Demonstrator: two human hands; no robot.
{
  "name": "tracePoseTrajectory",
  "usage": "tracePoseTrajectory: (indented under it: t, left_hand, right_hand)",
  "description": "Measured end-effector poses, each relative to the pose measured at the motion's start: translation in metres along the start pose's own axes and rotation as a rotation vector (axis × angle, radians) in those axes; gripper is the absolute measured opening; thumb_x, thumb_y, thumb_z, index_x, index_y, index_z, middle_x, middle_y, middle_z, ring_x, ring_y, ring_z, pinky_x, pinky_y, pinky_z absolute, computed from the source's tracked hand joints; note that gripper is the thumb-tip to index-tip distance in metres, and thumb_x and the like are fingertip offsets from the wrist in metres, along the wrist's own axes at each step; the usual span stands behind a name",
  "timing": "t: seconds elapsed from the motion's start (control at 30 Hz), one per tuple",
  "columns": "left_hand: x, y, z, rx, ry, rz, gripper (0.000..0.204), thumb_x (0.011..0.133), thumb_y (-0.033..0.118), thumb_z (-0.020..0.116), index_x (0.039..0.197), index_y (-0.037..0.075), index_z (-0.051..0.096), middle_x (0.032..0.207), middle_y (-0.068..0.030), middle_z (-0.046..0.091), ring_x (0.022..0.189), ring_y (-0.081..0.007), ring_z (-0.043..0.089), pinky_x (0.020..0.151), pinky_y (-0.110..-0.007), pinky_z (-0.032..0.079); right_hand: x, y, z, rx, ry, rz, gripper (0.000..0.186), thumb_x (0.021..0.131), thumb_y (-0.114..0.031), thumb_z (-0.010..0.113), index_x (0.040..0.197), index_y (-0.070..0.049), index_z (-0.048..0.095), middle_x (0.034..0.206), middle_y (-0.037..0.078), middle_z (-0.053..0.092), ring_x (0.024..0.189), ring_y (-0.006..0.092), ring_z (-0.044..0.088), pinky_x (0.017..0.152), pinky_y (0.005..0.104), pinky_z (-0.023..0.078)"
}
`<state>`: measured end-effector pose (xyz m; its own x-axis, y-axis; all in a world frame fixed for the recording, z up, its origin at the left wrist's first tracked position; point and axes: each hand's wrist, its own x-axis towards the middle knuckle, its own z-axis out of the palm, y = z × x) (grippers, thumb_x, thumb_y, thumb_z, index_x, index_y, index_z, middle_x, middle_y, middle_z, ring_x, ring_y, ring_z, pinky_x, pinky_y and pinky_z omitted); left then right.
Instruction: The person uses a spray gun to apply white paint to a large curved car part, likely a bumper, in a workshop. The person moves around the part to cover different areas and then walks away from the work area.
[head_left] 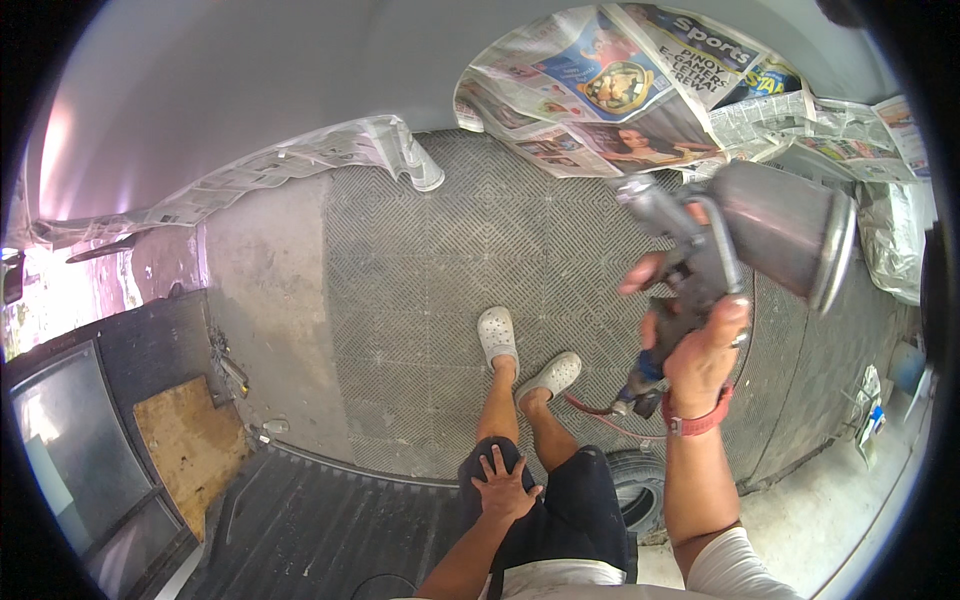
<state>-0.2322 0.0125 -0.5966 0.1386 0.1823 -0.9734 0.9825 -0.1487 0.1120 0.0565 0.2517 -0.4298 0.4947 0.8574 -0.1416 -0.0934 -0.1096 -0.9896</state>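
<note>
A spray gun [715, 245] with a grey metal cup [785, 225] is up in front of me on the right. My right hand [705, 335], a red band round its wrist, is closed on the gun's grip, the fingers slightly blurred. From the blue fitting [645, 378] below the grip runs a reddish hose [595, 408]. My left hand [503, 487] rests on my knee with its fingers spread, holding nothing. Ahead is a grey vehicle panel [280, 90], and the gun's nozzle end points toward newspaper masking [640, 100] in the wheel area.
More newspaper [270, 165] hangs along the panel's lower edge. Patterned grey tiles [430, 270] cover the floor. A tyre [640, 490] lies by my right leg. A ribbed black liner [330, 520] and a wooden board [190, 440] are at the lower left.
</note>
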Motion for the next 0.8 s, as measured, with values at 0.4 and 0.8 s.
tracePoseTrajectory:
  t: [0.4,0.8]
  left_hand:
    - [-0.002,-0.003,-0.002,-0.029,0.035,0.025,0.082,0.091,0.066,0.063,0.16,0.029,0.037,0.172,-0.022,-0.001,0.156,-0.0513,0.008,0.113,-0.076,0.025]
    - [0.0,-0.008,-0.018,-0.047,-0.016,0.006,0.083,0.09,0.068,0.064,0.16,0.033,0.037,0.173,-0.0198,-0.001,0.158,-0.0473,0.007,0.116,-0.072,0.026]
  right_hand:
    - [0.014,-0.015,-0.07,-0.069,0.573,-0.15,0.085,0.101,-0.075,0.033,0.155,-0.01,0.042,0.099,0.012,0.07,0.09,0.0201,0.068,0.045,0.0233,0.042]
    - [0.004,-0.067,0.014,0.119,-0.067,0.081,0.107,0.092,-0.085,0.04,0.154,0.002,0.041,0.099,0.014,0.071,0.084,0.0166,0.068,0.047,0.0226,0.041]
